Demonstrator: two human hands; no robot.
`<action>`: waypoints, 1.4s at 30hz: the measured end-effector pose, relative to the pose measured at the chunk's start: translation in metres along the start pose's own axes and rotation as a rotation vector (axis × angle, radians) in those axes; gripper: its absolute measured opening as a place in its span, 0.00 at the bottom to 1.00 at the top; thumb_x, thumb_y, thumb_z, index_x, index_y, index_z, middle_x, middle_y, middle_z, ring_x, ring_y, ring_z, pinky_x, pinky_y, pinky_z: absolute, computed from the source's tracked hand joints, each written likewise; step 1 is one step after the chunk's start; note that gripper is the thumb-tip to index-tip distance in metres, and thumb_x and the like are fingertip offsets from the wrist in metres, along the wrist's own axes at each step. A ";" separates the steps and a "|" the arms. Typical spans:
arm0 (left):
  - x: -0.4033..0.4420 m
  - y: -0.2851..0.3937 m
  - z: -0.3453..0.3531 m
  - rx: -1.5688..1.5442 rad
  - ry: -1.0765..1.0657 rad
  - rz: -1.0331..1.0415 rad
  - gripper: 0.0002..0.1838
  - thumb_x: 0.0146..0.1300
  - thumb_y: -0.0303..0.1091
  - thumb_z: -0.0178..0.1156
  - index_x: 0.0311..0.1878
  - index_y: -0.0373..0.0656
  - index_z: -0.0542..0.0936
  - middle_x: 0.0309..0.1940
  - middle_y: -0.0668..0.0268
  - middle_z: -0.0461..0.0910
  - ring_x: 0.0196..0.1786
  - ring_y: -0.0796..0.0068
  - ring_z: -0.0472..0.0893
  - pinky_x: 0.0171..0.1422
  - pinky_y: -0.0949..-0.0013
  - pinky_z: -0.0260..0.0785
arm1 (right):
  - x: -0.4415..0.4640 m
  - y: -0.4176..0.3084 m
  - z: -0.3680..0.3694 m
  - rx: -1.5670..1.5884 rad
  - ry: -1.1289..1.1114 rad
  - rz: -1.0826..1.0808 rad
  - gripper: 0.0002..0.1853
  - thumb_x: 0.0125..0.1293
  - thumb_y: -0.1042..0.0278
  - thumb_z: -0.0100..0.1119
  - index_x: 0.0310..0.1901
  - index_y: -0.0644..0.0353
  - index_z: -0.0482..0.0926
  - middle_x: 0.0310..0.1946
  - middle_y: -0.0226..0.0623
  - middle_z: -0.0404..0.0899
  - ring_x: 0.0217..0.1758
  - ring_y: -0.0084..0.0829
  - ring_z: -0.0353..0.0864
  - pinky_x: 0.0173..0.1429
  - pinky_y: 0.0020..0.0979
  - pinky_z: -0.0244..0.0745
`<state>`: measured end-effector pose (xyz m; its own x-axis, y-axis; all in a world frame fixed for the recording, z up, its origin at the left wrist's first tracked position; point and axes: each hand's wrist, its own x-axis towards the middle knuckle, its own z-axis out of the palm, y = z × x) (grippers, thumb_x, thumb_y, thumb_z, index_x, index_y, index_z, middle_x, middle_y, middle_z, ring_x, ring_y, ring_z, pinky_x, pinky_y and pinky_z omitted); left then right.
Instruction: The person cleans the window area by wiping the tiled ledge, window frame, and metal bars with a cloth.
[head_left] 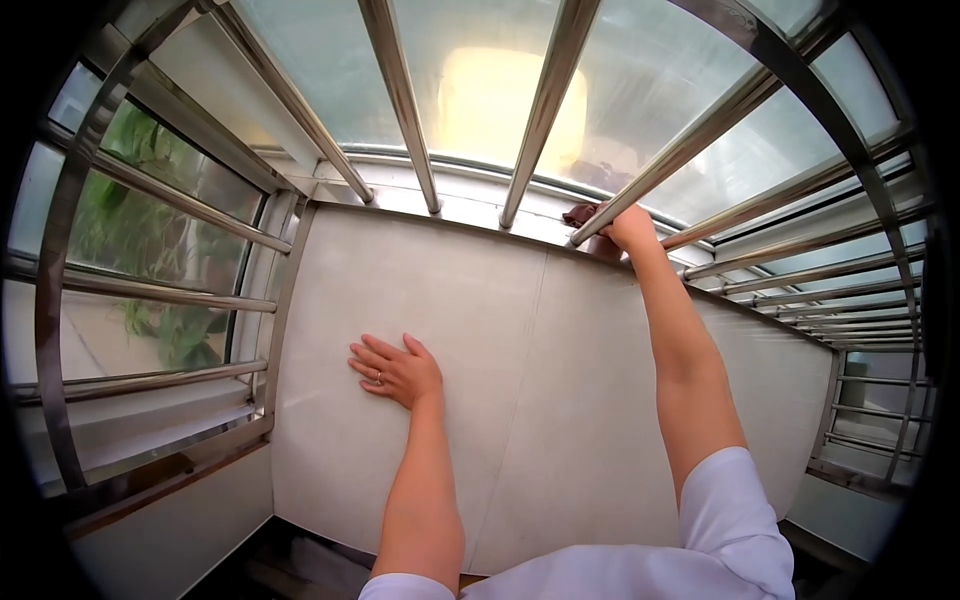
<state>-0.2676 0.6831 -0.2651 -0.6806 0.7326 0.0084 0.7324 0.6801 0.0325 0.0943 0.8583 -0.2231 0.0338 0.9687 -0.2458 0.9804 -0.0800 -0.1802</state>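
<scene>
My left hand (398, 372) lies flat on the pale sill panel (430, 270), fingers spread, a ring on one finger and nothing in its grasp. Far out at the window's lower edge, my right hand (628, 230) reaches between the metal bars (545, 110). Its fingers are closed on a dark brown cloth (580, 214), which is bunched against the white window frame (470, 205). Part of the cloth and most of the right fingertips are hidden behind a bar and the hand itself.
Metal bars enclose the sill at the front, at the left and along the right (840, 280). Behind the front bars is a hazy glass pane (640, 90) with a yellowish shape beyond it. Green plants (170, 230) show through the left window. A seam (525, 380) runs across the panel.
</scene>
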 end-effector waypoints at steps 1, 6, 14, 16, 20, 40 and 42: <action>0.000 -0.001 -0.001 0.006 -0.002 -0.013 0.38 0.69 0.52 0.48 0.74 0.38 0.53 0.76 0.50 0.45 0.78 0.46 0.45 0.74 0.39 0.43 | 0.004 -0.002 0.001 0.055 0.027 0.067 0.13 0.53 0.64 0.67 0.41 0.52 0.84 0.41 0.41 0.82 0.47 0.42 0.81 0.50 0.38 0.76; 0.000 0.002 -0.001 0.025 -0.008 -0.002 0.38 0.69 0.52 0.48 0.74 0.38 0.52 0.76 0.50 0.46 0.78 0.46 0.44 0.75 0.39 0.43 | 0.004 -0.010 -0.005 0.122 0.105 0.129 0.10 0.51 0.61 0.66 0.36 0.52 0.87 0.36 0.40 0.85 0.42 0.40 0.84 0.47 0.34 0.77; 0.000 0.001 0.005 0.035 0.022 0.010 0.38 0.68 0.51 0.49 0.74 0.37 0.53 0.76 0.50 0.46 0.78 0.46 0.44 0.75 0.39 0.43 | 0.018 -0.002 0.007 0.224 0.100 -0.090 0.12 0.52 0.67 0.65 0.39 0.59 0.86 0.33 0.43 0.85 0.38 0.38 0.85 0.44 0.33 0.78; -0.001 0.000 0.006 0.039 0.024 0.010 0.38 0.68 0.51 0.49 0.74 0.37 0.53 0.76 0.49 0.46 0.78 0.46 0.45 0.75 0.39 0.44 | 0.022 0.003 0.012 0.286 0.088 -0.105 0.13 0.51 0.68 0.66 0.40 0.60 0.86 0.32 0.43 0.86 0.37 0.37 0.86 0.43 0.33 0.78; -0.001 0.001 0.007 0.041 0.052 0.021 0.38 0.68 0.51 0.50 0.73 0.37 0.53 0.75 0.49 0.47 0.77 0.46 0.46 0.74 0.39 0.45 | 0.025 0.002 0.013 0.347 0.082 -0.147 0.14 0.50 0.68 0.68 0.40 0.62 0.85 0.33 0.43 0.86 0.36 0.34 0.86 0.43 0.32 0.78; -0.001 0.001 0.007 0.029 0.053 0.003 0.38 0.67 0.51 0.50 0.74 0.38 0.54 0.75 0.50 0.48 0.77 0.46 0.46 0.74 0.39 0.45 | 0.022 -0.009 0.002 0.973 -0.293 0.008 0.27 0.72 0.50 0.50 0.61 0.65 0.74 0.44 0.32 0.81 0.44 0.23 0.75 0.52 0.26 0.69; -0.001 0.001 0.007 0.037 0.056 0.009 0.38 0.67 0.51 0.50 0.74 0.38 0.54 0.75 0.50 0.48 0.77 0.47 0.46 0.74 0.39 0.45 | 0.020 -0.010 0.002 1.198 -0.260 0.081 0.30 0.72 0.46 0.48 0.62 0.65 0.73 0.53 0.37 0.79 0.52 0.29 0.76 0.58 0.30 0.69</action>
<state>-0.2661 0.6829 -0.2725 -0.6730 0.7368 0.0647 0.7381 0.6747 -0.0048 0.0846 0.8776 -0.2283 -0.0880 0.8863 -0.4546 0.1747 -0.4356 -0.8830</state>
